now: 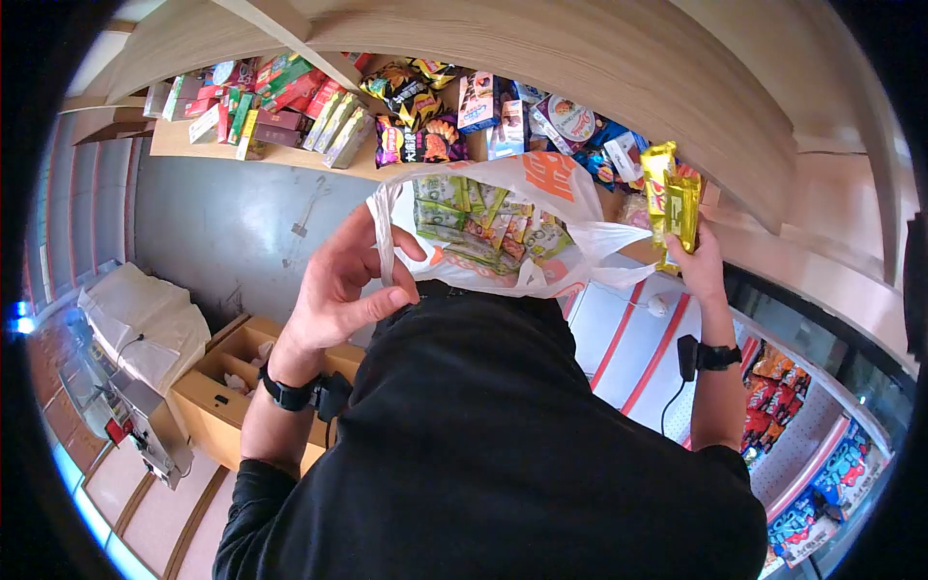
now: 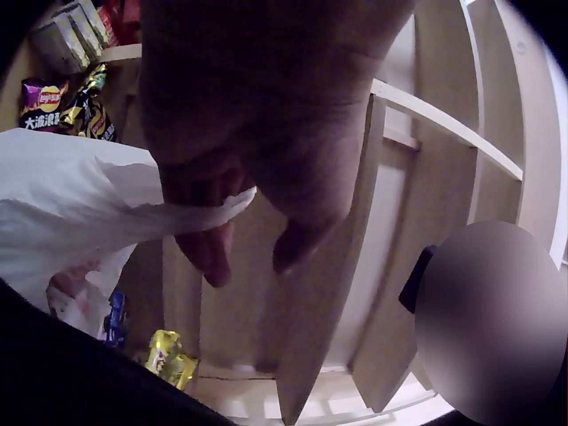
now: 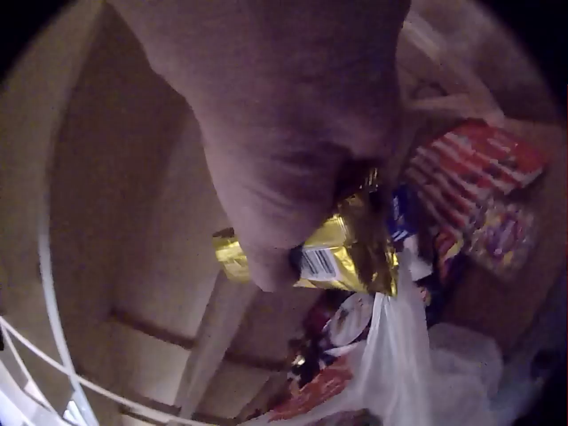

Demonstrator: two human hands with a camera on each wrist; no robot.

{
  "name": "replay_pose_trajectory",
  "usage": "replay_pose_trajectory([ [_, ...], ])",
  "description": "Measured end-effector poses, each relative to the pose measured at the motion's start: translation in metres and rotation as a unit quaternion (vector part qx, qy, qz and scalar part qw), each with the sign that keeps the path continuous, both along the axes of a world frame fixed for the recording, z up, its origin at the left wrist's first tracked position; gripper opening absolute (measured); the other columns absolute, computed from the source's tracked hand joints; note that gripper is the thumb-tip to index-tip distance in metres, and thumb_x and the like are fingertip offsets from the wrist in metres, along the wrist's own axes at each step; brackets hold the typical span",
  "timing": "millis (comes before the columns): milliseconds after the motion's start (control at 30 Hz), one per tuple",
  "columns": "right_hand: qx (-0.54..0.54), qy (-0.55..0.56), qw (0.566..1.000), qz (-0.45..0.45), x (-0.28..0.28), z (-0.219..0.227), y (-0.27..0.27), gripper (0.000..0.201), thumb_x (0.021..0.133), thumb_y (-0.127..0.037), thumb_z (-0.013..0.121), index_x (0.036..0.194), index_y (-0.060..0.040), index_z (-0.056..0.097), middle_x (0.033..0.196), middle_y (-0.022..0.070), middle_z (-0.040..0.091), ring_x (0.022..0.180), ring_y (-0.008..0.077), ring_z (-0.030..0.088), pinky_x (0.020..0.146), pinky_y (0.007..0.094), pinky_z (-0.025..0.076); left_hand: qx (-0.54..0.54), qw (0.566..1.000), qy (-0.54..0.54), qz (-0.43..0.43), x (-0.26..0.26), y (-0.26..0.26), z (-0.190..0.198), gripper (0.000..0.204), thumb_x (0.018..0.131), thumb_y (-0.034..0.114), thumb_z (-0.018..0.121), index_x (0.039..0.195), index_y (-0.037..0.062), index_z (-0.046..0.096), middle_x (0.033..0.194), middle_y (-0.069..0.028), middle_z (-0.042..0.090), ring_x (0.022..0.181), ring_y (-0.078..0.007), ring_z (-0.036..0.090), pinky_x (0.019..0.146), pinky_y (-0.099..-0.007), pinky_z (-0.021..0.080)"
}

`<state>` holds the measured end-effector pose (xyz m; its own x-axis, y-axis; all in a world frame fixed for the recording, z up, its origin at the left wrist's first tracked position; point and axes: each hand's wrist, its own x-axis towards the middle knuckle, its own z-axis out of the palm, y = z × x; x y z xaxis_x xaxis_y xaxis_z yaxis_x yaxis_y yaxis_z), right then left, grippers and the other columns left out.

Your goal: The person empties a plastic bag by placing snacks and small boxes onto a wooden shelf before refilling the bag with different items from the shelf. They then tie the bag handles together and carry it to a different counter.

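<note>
A white plastic carrier bag (image 1: 590, 253) with orange print hangs in front of the person, its mouth spread wide. Inside lie several small green and pinkish packets (image 1: 469, 224). The left hand (image 1: 350, 280) holds one bag handle (image 2: 200, 216), which is looped over its curled fingers, thumb apart. In the right hand (image 1: 698, 259) are shiny yellow snack packets (image 1: 677, 198), raised beside the bag, and a barcode shows on one gold packet (image 3: 333, 257) in the right wrist view. The bag's other handle (image 3: 399, 328) stretches up to the right hand's packets; its end is hidden there.
A wooden shelf (image 1: 338, 172) ahead carries black chip bags (image 1: 420, 140), snack boxes (image 1: 477, 101) and other goods. Another wooden board (image 1: 580, 72) curves above it. At lower left stands a wooden box with compartments (image 1: 208, 396); more snacks (image 1: 773, 391) line a rack at right.
</note>
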<state>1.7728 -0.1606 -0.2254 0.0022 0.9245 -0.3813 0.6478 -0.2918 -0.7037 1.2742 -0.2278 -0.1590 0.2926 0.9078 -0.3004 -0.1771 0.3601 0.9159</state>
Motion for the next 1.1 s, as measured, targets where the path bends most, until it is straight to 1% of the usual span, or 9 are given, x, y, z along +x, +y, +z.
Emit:
replay_pose_trajectory([
  [200, -0.009, -0.173, 0.978, 0.112, 0.053, -0.085, 0.017, 0.045, 0.083, -0.025, 0.076, 0.119, 0.0003, 0.066, 0.111, 0.0202, 0.067, 0.104, 0.0376, 0.066, 0.095, 0.0427, 0.052, -0.002, 1.0, 0.008, 0.002, 0.006, 0.005, 0.003, 0.099, 0.08, 0.026, 0.086, 0.156, -0.0028, 0.029, 0.113, -0.0159, 0.064, 0.081, -0.0194, 0.07, 0.074, -0.0306, 0.057],
  [367, 0.134, -0.17, 0.951, 0.222, -0.019, -0.103, 0.074, 0.047, 0.084, -0.026, 0.075, 0.123, -0.0015, 0.066, 0.122, 0.0185, 0.061, 0.113, 0.0365, 0.062, 0.097, 0.0432, 0.051, -0.019, 0.999, 0.028, 0.01, 0.009, 0.003, 0.009, 0.103, 0.078, 0.027, 0.087, 0.156, -0.0039, 0.028, 0.113, -0.0157, 0.064, 0.081, -0.0196, 0.07, 0.074, -0.0303, 0.056],
  [500, 0.189, -0.147, 0.944, 0.229, -0.086, -0.13, 0.123, 0.053, 0.087, -0.025, 0.076, 0.132, -0.0025, 0.06, 0.128, 0.0192, 0.061, 0.121, 0.0378, 0.059, 0.102, 0.0429, 0.049, -0.007, 1.0, -0.013, -0.012, 0.006, -0.003, 0.008, 0.087, 0.083, 0.014, 0.085, 0.153, -0.0009, 0.035, 0.118, -0.0136, 0.063, 0.086, -0.0184, 0.069, 0.077, -0.0302, 0.056],
  [667, 0.255, -0.294, 0.89, 0.238, -0.137, -0.166, 0.149, 0.057, 0.088, -0.028, 0.075, 0.138, -0.0059, 0.056, 0.139, 0.0188, 0.057, 0.125, 0.0375, 0.057, 0.104, 0.0454, 0.048, -0.033, 0.999, -0.028, -0.016, 0.005, -0.01, 0.01, 0.088, 0.083, 0.014, 0.085, 0.153, -0.0009, 0.034, 0.118, -0.0136, 0.062, 0.086, -0.0192, 0.07, 0.079, -0.0305, 0.055],
  [733, 0.332, -0.333, 0.855, 0.22, -0.15, -0.161, 0.143, 0.05, 0.09, -0.026, 0.073, 0.134, -0.0064, 0.058, 0.136, 0.019, 0.057, 0.124, 0.0367, 0.057, 0.103, 0.0461, 0.049, -0.034, 0.999, -0.031, -0.019, 0.003, -0.011, 0.009, 0.089, 0.083, 0.014, 0.085, 0.154, -0.0008, 0.033, 0.119, -0.0138, 0.062, 0.087, -0.0199, 0.07, 0.08, -0.0313, 0.055],
  [833, 0.317, -0.189, 0.906, 0.209, -0.156, -0.12, 0.108, 0.04, 0.092, -0.02, 0.07, 0.129, -0.0071, 0.061, 0.125, 0.017, 0.061, 0.117, 0.0367, 0.06, 0.098, 0.0459, 0.051, -0.043, 0.999, -0.028, 0.009, 0.003, -0.009, 0.009, 0.102, 0.079, 0.025, 0.088, 0.156, -0.0023, 0.027, 0.116, -0.0156, 0.062, 0.085, -0.0228, 0.071, 0.078, -0.0329, 0.056],
  [933, 0.321, -0.088, 0.9, 0.28, -0.16, -0.078, 0.033, 0.03, 0.094, -0.014, 0.066, 0.123, -0.006, 0.064, 0.115, 0.0134, 0.064, 0.109, 0.0358, 0.063, 0.09, 0.0462, 0.055, -0.028, 0.997, -0.045, 0.064, 0.009, 0.0, 0.005, 0.11, 0.078, 0.032, 0.089, 0.158, -0.0024, 0.022, 0.117, -0.0166, 0.062, 0.086, -0.0254, 0.071, 0.078, -0.035, 0.057],
  [1033, 0.179, -0.036, 0.909, 0.374, -0.171, -0.112, -0.023, 0.03, 0.09, -0.013, 0.067, 0.12, -0.0066, 0.066, 0.115, 0.0146, 0.067, 0.106, 0.0344, 0.066, 0.088, 0.0477, 0.056, 0.008, 0.994, -0.072, 0.082, 0.014, 0.021, 0.0, 0.109, 0.08, 0.034, 0.088, 0.159, -0.0022, 0.022, 0.12, -0.0173, 0.061, 0.091, -0.0266, 0.071, 0.082, -0.0372, 0.057],
  [1100, 0.09, -0.191, 0.925, 0.317, -0.176, -0.175, -0.031, 0.034, 0.088, -0.016, 0.07, 0.12, -0.0071, 0.067, 0.118, 0.0157, 0.068, 0.107, 0.0345, 0.067, 0.09, 0.0468, 0.056, 0.029, 0.993, -0.088, 0.077, 0.018, 0.032, -0.002, 0.107, 0.082, 0.035, 0.086, 0.159, -0.0023, 0.022, 0.123, -0.0179, 0.06, 0.094, -0.0271, 0.07, 0.085, -0.0385, 0.057],
])
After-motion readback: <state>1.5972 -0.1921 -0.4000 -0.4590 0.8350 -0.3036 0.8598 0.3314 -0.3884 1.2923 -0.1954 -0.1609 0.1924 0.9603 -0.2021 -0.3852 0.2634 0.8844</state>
